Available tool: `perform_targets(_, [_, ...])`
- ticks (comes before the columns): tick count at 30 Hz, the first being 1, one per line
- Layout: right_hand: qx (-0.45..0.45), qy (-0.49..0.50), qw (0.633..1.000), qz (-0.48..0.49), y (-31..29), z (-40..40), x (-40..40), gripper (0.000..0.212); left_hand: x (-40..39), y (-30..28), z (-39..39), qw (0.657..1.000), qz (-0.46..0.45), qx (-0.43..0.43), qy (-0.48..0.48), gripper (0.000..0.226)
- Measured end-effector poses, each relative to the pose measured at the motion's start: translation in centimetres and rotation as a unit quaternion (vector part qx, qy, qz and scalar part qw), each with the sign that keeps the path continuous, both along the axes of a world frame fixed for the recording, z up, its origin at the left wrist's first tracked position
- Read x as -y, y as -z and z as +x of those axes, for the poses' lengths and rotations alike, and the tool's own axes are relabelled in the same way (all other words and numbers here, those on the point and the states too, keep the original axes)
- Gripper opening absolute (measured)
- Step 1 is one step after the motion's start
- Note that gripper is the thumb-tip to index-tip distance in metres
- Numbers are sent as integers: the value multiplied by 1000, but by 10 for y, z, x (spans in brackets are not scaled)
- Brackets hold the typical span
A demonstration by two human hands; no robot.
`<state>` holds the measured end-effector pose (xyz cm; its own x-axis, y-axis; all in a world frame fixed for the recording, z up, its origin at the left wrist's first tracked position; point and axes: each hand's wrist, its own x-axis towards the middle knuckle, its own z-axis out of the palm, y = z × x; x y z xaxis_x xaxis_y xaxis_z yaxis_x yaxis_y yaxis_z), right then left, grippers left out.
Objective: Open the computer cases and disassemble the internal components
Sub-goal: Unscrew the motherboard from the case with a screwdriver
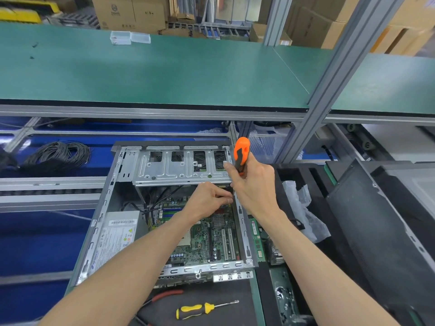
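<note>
Green table (164,74) spans the upper view, with two small clear plastic boxes (130,37) at its far edge. Below it, the open computer case (101,222) lies on its side in front of you, side panel off. Inside: drive cage (174,168) across the top, power supply (117,234) at the lower left, motherboard (209,238) to its right. A coil of black cable (57,155) sits well left of the case on the blue surface. Black case panels (381,222) lie to the right, a crumpled plastic bag (303,208) between them and the case.

Your right hand (255,182) grips the orange-and-black screwdriver (240,154) upright, shaft pointing down at the case's right wall just under the drive cage. Your left hand (207,198) is curled, fingertips pinching at something small beside the shaft; can't tell what.

Yellow-handled screwdriver (202,309) lies near the front edge, beside red-handled pliers (164,296).
</note>
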<state>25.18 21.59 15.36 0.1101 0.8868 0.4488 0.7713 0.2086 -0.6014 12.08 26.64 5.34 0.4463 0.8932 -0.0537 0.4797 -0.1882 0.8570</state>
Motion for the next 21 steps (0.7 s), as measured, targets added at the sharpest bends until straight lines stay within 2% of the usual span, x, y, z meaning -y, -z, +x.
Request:
perform_targets(4, [-6,-14,1000,-13,-2,2,-2,28,0,1,0,1000,-1,-3,-6,14])
perform_targets(10, [-30,-119,980,-159,-17,17,-9,7,2,5,2,1000,-10,5,-2,16])
perform_targets(14, [-47,-156,968,-192,-21,22,-10,6,3,9,7,1000,9,-6,-7,10])
perform_targets(16, [-36,-126,981,-145,-19,20,-8,6,4,12,10,999,22,-30,-9,14])
perform_targets(19, [-18,-53,998,27,-25,8,-2,26,8,15,13,998,48,-34,-17,18])
perform_targets(21, [77,-19,991,105,-36,0,-3,33,8,16,14,997,68,-33,-24,20])
